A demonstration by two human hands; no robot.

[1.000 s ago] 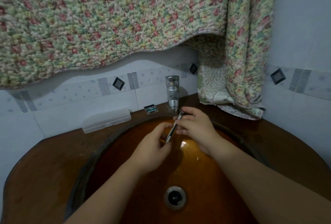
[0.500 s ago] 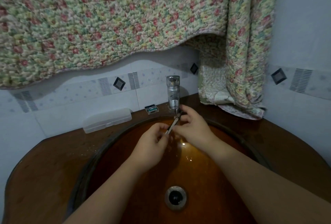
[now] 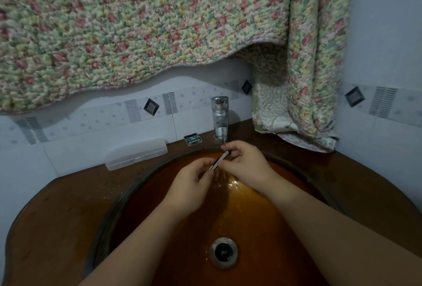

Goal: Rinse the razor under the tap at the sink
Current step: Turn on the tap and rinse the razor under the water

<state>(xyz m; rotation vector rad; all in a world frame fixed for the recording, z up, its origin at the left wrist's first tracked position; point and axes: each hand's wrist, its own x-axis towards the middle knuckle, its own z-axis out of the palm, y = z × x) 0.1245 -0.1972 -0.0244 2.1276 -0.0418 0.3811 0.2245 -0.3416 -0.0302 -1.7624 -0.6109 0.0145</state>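
Note:
A slim razor (image 3: 219, 160) with a pale and dark handle lies slanted between both hands, over the far part of the amber glass sink (image 3: 262, 228). My left hand (image 3: 189, 188) pinches its lower end. My right hand (image 3: 245, 163) grips its upper end, right beneath the spout of the chrome tap (image 3: 220, 117). The razor's head is hidden by my right fingers. Water glints on the basin below the hands.
A clear plastic case (image 3: 136, 153) and a small blade cartridge box (image 3: 193, 139) sit on the brown counter (image 3: 57, 212) left of the tap. A floral quilt (image 3: 141, 25) hangs above and drapes onto the counter at right. The drain (image 3: 223, 252) lies near me.
Both hands have carried the razor a little farther from me and up, closer under the tap spout. The grip is unchanged.

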